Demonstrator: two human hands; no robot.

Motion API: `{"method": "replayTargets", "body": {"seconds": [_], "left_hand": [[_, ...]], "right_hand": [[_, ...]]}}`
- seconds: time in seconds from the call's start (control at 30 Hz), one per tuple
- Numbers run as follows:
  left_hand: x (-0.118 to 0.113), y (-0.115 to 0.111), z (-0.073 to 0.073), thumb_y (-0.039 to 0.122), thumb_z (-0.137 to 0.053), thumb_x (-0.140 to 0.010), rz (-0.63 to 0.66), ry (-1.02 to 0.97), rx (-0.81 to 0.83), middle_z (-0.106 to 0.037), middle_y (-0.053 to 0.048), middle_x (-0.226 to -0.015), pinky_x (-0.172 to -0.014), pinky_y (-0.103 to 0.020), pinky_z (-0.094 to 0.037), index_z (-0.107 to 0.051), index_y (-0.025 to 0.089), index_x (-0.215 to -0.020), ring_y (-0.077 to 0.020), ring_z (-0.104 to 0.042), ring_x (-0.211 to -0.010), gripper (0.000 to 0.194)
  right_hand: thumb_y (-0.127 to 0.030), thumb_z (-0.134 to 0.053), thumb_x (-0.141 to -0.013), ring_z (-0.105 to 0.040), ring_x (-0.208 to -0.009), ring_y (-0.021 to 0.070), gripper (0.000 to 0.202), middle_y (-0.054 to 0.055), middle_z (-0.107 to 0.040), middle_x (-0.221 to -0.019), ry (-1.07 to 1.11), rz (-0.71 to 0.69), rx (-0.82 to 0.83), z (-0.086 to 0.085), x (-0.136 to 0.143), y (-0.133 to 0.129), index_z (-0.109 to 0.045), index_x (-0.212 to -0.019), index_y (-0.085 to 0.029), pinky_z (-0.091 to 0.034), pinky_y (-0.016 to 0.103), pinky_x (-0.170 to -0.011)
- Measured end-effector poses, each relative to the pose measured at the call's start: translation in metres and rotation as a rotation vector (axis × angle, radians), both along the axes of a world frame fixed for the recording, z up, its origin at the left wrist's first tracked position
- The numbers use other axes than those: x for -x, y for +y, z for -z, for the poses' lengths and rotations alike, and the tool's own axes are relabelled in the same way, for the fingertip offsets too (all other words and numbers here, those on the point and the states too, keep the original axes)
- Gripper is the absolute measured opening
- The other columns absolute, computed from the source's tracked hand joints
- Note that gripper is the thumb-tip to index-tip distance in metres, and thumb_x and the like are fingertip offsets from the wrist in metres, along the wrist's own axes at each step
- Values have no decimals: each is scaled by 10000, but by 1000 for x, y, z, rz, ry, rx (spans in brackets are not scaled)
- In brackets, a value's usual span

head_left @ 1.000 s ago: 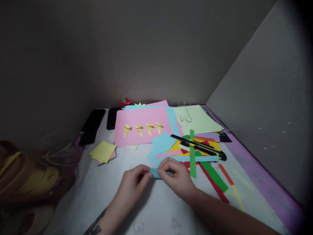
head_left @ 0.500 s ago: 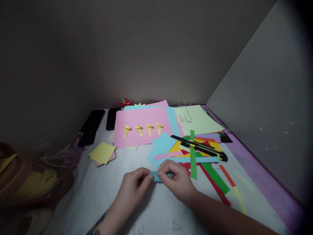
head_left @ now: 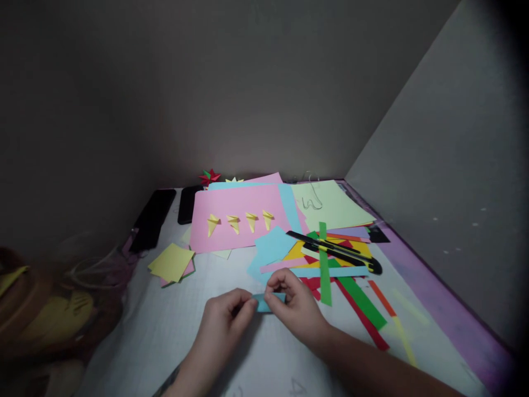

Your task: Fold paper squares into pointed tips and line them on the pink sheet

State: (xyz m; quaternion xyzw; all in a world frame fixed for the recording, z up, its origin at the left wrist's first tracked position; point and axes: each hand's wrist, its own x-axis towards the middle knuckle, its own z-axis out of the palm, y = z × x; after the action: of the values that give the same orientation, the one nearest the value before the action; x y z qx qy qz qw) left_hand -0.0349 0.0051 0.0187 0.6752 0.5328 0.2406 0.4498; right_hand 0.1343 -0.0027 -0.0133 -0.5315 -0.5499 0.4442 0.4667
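A small blue paper piece (head_left: 261, 303) is held between my two hands, low in the middle of the view. Its left end is pinched by my left hand (head_left: 229, 317). My right hand (head_left: 295, 306) grips the same paper from the right, thumb and forefinger on its upper part. Several folded yellow paper pieces (head_left: 233, 224) lie in a row on a pink sheet (head_left: 239, 199) beyond the hands. Just past my right hand, a light blue sheet (head_left: 270, 246) lies beside a heap of coloured strips.
Utility knives (head_left: 351, 255) rest on the strips, across a green strip (head_left: 325, 275). Yellow squares (head_left: 171, 263) lie at left. Behind are dark phones (head_left: 155, 218), a red paper star (head_left: 210, 176) and pale green sheets (head_left: 334, 204). A blurred basket (head_left: 37, 309) stands lower left.
The right thumb and fingers have shifted slightly left along the blue paper, showing more of its right end. The left hand still pinches it. The view has tilted a little.
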Motion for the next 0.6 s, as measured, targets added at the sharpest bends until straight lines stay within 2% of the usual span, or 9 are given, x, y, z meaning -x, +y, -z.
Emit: {"method": "replayTargets", "body": {"seconds": [0.13, 0.33, 0.6], "left_hand": [[-1, 0, 0, 342, -495, -848, -9, -13, -2, -517, 16, -582, -529, -214, -322, -598, 154, -663, -116, -441, -560, 283], [-8, -1, -2, 267, -577, -771, -30, -93, 41, -620, 6, -659, -528, -208, -366, -661, 157, -856, -123, -504, -569, 163], [-1, -1, 4, 251, -552, -804, 20, -36, 5, -624, 8, -658, -533, -209, -359, -655, 168, -835, -121, -500, -576, 136]], "right_hand": [[-182, -553, -753, -558, -674, 139, 60, -19, -562, -720, 17, 21, 20, 1, 1, 0, -525, -795, -214, -408, 242, -581], [-174, -558, -752, -557, -678, 138, 44, -17, -577, -724, 12, 26, 33, -1, 4, -3, -540, -772, -209, -407, 236, -580], [-174, -552, -771, -547, -664, 132, 50, -22, -564, -709, 19, 35, 8, -1, 5, -3, -519, -757, -209, -416, 236, -590]]}}
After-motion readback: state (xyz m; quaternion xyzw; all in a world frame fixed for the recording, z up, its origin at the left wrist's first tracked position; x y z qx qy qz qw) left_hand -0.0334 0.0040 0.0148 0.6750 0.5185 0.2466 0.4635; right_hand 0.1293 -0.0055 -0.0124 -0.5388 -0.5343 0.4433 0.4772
